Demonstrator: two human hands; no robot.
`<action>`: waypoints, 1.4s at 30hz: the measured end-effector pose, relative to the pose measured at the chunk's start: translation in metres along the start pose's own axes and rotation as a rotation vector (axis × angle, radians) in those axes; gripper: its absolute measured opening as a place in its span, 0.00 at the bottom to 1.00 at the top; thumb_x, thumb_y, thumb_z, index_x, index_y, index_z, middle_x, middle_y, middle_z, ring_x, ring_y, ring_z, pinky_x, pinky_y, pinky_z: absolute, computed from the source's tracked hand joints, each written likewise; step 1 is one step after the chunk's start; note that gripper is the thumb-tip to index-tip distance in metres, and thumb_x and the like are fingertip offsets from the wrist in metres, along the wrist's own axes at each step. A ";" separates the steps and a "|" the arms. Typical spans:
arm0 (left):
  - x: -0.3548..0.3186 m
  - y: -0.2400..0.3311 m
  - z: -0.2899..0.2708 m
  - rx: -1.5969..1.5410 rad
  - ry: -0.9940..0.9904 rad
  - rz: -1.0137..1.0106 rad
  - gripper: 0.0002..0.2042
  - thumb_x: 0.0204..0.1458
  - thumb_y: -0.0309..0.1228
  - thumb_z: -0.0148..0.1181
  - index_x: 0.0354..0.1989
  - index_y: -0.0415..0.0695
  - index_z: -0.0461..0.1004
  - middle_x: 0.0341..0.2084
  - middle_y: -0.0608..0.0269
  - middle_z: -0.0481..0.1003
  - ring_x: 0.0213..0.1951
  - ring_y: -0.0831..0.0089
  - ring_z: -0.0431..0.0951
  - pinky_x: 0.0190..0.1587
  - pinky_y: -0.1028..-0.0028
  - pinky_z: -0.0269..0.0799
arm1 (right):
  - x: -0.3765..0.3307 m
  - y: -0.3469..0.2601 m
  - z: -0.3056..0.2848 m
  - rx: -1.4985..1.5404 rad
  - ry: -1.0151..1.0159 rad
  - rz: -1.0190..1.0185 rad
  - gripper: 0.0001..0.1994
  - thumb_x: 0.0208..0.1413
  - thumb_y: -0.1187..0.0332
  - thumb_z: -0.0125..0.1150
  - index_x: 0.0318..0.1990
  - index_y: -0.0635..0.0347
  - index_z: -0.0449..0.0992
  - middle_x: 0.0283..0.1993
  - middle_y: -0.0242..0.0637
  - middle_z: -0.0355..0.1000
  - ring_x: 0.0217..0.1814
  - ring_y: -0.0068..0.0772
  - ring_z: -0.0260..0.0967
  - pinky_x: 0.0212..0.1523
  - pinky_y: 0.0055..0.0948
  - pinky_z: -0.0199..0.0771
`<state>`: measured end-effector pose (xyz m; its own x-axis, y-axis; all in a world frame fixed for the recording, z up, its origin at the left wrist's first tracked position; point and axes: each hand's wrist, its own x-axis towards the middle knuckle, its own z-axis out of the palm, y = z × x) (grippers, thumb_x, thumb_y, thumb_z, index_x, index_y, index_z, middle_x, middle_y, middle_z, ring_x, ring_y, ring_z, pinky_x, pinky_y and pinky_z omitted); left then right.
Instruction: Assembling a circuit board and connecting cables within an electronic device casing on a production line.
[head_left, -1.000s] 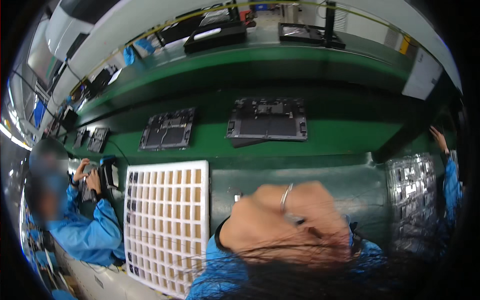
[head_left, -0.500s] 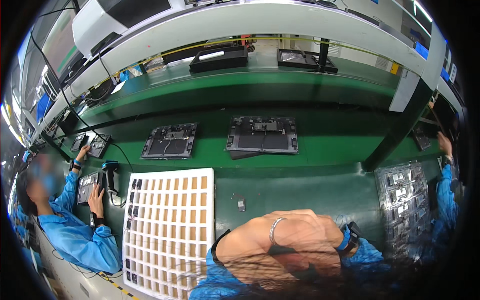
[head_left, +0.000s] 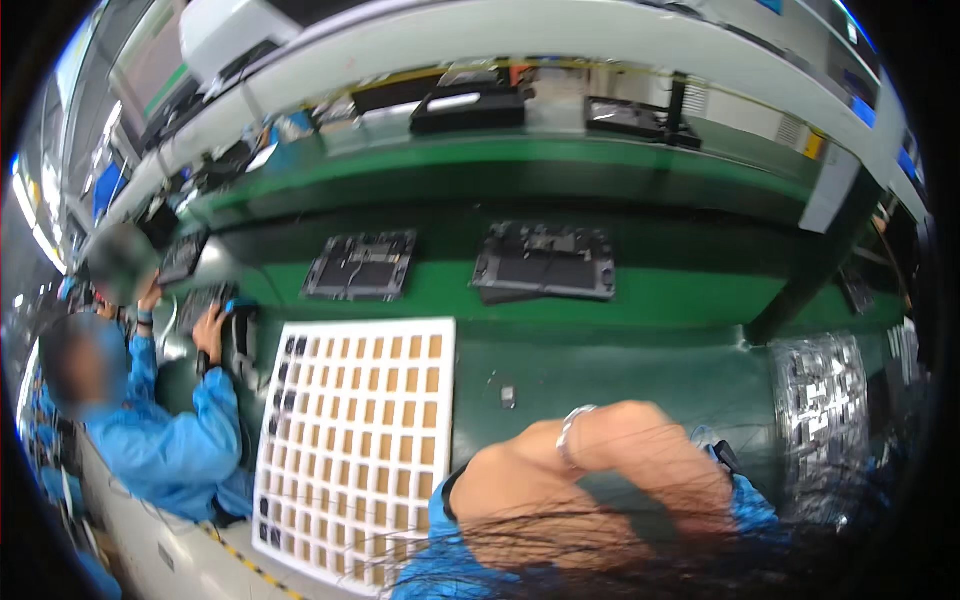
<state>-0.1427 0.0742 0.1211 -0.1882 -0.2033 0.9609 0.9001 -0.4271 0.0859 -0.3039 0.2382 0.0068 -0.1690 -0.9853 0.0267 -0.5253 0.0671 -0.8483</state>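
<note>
Right up close, the left hand (head_left: 520,485) and right hand (head_left: 645,450) are curving inward together, low over the tabletop (head_left: 620,355), a silver band (head_left: 573,437) showing between them; backs and hair are hiding the fingertips, so there's no telling whether either grip is wide, narrow or holding something. To their left a white gridded tray (head_left: 446,400) is lying flat, its walls probably serving to keep small parts apart; dark pieces (head_left: 288,398) are sitting in its leftmost column. Just beyond the hands a small component (head_left: 508,397) is lying untouched, seemingly within easy reach, and clear plastic trays (head_left: 822,400) are resting off to the right. Further left, a co-worker's hand (head_left: 208,332) is working by a dark device. Farther back, two opened flat devices, one left (head_left: 360,266) and one right (head_left: 545,262), are lying with their innards up, presumably for access.
</note>
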 end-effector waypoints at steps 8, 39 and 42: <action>0.026 0.041 0.005 0.138 0.241 0.045 0.06 0.58 0.17 0.55 0.37 0.34 0.80 0.38 0.49 0.79 0.39 0.60 0.81 0.39 0.64 0.77 | -0.006 0.006 -0.014 -0.077 -0.182 0.010 0.11 0.58 0.72 0.68 0.48 0.62 0.82 0.41 0.40 0.80 0.40 0.32 0.78 0.43 0.29 0.78; 0.041 0.063 0.002 0.145 0.596 -0.155 0.15 0.67 0.32 0.51 0.60 0.50 0.60 0.23 0.70 0.75 0.26 0.70 0.76 0.45 0.60 0.67 | -0.001 0.014 -0.003 -0.043 -0.059 -0.142 0.08 0.63 0.72 0.62 0.47 0.63 0.79 0.44 0.42 0.79 0.45 0.40 0.79 0.46 0.34 0.78; 0.043 0.073 -0.022 0.212 0.522 -0.320 0.12 0.66 0.33 0.54 0.54 0.48 0.64 0.23 0.69 0.75 0.27 0.70 0.75 0.42 0.64 0.67 | 0.003 0.012 0.001 0.090 -0.091 -0.100 0.09 0.66 0.70 0.61 0.50 0.62 0.79 0.44 0.40 0.78 0.45 0.38 0.79 0.46 0.33 0.78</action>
<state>-0.0934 0.0153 0.1626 -0.5780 -0.5196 0.6292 0.8160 -0.3649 0.4483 -0.3095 0.2358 -0.0035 -0.0411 -0.9968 0.0685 -0.4585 -0.0421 -0.8877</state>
